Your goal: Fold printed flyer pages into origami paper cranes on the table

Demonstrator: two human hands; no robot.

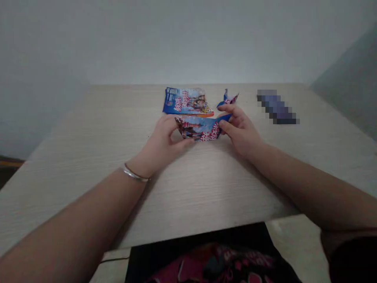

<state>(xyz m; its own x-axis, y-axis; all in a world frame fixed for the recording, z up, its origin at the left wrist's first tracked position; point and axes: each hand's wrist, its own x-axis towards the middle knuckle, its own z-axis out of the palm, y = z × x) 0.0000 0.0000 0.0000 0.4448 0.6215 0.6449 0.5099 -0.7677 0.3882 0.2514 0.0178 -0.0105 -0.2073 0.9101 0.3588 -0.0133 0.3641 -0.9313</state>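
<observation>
Both my hands hold a folded piece of colourful printed paper just above the pale wooden table. My left hand, with a silver bangle at the wrist, pinches the paper's left end. My right hand pinches its right end, where a blue flap sticks out. Behind them a flat stack of the same printed paper lies on the table. A small folded paper shape stands just behind my right hand's fingers.
A blurred-out dark oblong object lies at the table's far right. A plain grey wall rises behind the table. The table's near edge runs just above my lap, where dark patterned clothing shows.
</observation>
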